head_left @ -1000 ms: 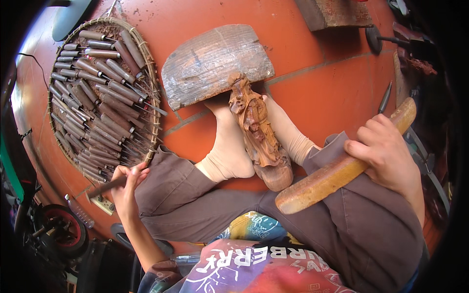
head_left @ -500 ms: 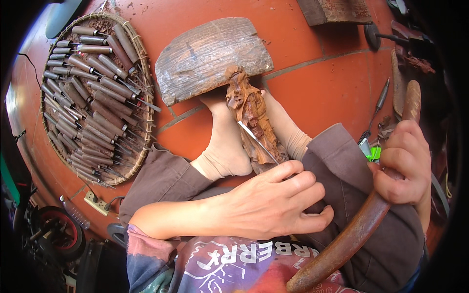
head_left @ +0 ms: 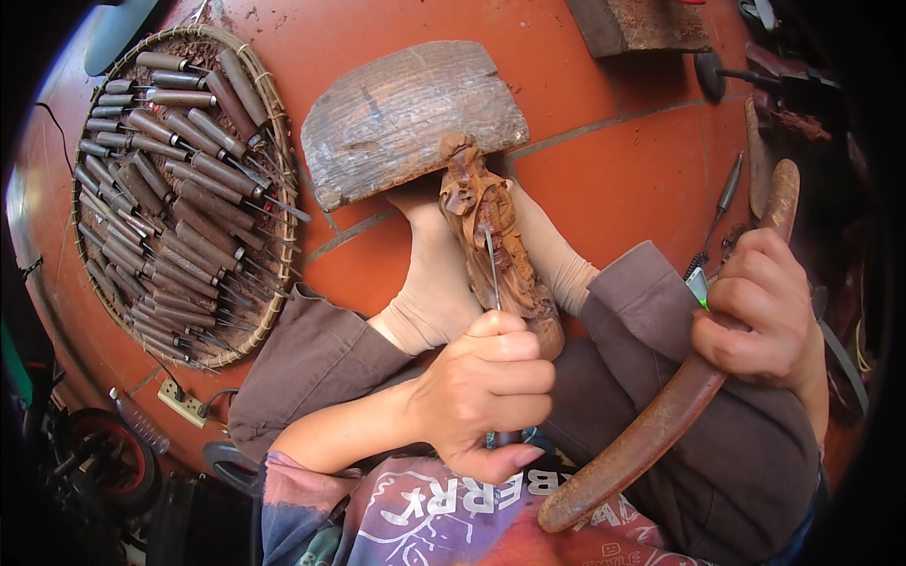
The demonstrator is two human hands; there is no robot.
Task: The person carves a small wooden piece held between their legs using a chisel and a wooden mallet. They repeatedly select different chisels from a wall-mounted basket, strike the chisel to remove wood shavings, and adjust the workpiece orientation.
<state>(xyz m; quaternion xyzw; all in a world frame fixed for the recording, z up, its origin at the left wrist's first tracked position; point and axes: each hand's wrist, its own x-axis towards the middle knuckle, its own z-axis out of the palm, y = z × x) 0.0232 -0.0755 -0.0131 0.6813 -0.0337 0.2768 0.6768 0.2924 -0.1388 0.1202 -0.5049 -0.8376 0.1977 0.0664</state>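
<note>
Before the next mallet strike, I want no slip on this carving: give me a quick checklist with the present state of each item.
1. Chisel tip set on the carved figure: ok, the blade rests on its upper part.
2. Left hand gripping the chisel handle: ok, fist closed round it.
3. Right hand holding the curved wooden mallet: ok, held off to the side.
4. Figure braced: ok, wedged between both socked feet against the wooden block.
5. Edge sharpness: cannot tell.

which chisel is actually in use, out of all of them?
The thin chisel gripped in the left hand, its tip on the wooden carving. The others lie unused in the round woven tray.
</note>
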